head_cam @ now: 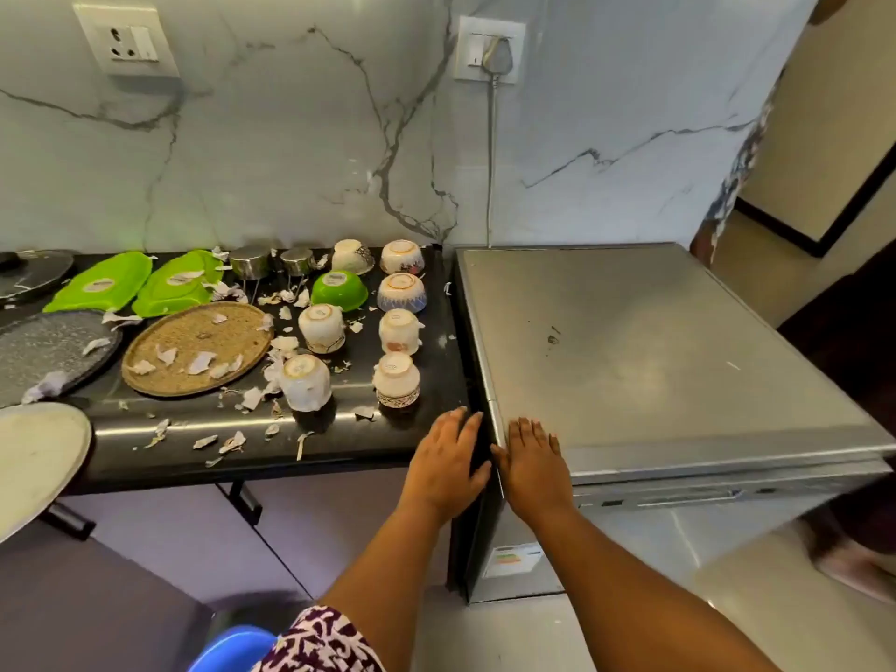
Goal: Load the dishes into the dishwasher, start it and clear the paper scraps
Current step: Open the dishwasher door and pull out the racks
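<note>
A silver dishwasher (654, 361) stands shut to the right of a black counter (271, 443). On the counter lie several upturned cups (305, 383) and bowls, a green bowl (339, 288), two green plates (104, 283), two steel cups (249, 261), a woven round tray (199, 349) and a grey speckled plate (43, 351). Torn paper scraps (232, 441) are strewn over counter and tray. My left hand (448, 460) hovers flat over the counter's right end. My right hand (533, 460) lies flat at the dishwasher's front left corner. Both hold nothing.
A white plate (34, 458) juts over the counter's front left edge. A dark lid (29, 276) sits at back left. A plug and cable (494, 55) hang from the wall socket behind the dishwasher. Another person's foot (853, 565) is on the floor at right. A blue bin (232, 649) stands below.
</note>
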